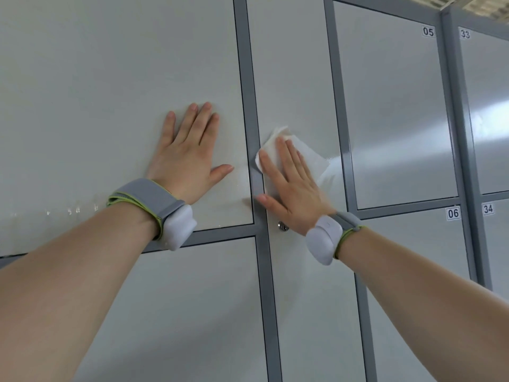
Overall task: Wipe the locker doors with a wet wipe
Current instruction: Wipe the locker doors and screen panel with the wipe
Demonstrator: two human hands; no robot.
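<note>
**Two hands flat on the lockers, one wiping**

The right hand [289, 186] lies open, fingers straight and close together, pressing the wipe [311, 158] against the middle door [297, 78]. The wipe is white and crumpled. It sits at that door's left edge, one corner lapping onto the grey post [248, 78], the rest fanning out to the right beyond the fingers. The left hand [190, 158] is open too, palm flat and fingers spread, resting on the left door [110, 106] near its lower right corner. It holds nothing and seems only to brace.

I judge the wiping to be under way along the middle door's left edge. How much of that door is already done I cannot tell. The next stroke calls for even palm pressure, so the wipe slides with the hand rather than bunching, and for a path around the lock [283, 226] beside the heel of the right hand.

The doors are smooth, pale and slightly glossy, set in a darker grey frame. Small marks dot the left door near its bottom edge. Further right are doors labelled 05 [428, 31] and 06 [453, 213], then another bank with 33 and 34. Each wrist wears a grey band [148, 197] with a white unit. A strip of ceiling shows at the top right corner.
</note>
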